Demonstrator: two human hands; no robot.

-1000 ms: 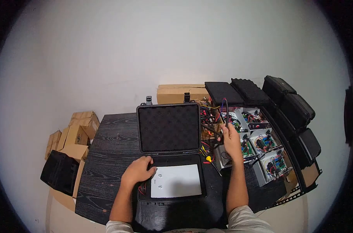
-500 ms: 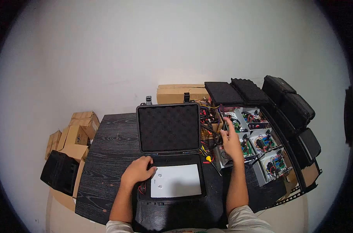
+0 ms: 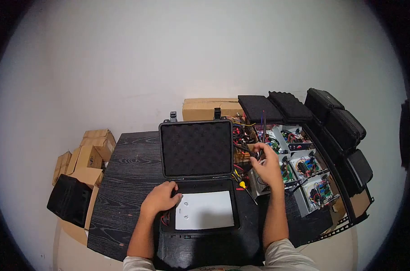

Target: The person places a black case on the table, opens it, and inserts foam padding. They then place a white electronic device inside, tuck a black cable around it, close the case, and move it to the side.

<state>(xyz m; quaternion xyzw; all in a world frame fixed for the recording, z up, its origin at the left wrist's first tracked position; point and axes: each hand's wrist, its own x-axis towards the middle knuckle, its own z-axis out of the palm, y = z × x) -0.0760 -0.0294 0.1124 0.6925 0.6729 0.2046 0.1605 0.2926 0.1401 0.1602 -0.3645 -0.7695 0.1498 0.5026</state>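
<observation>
An open black case stands on the dark table, its foam-lined lid raised. A white panel with two small round fittings lies in its base. My left hand rests on the base's left side, fingers bent, thumb at the panel's upper left corner; nothing shows in its grip. To the right of the lid, my right hand is closed around a black cable, thumb and forefinger pressed together. The cable runs beside a cardboard box of tangled wires.
White trays with circuit boards stand on the right, with black cases beyond. A yellow-handled screwdriver lies right of the open case. Cardboard boxes and another black case are at the left.
My right hand has moved slightly down and left, and its raised fingers have closed on the black cable. Some wires beside it have shifted. My left hand has stayed in place.
</observation>
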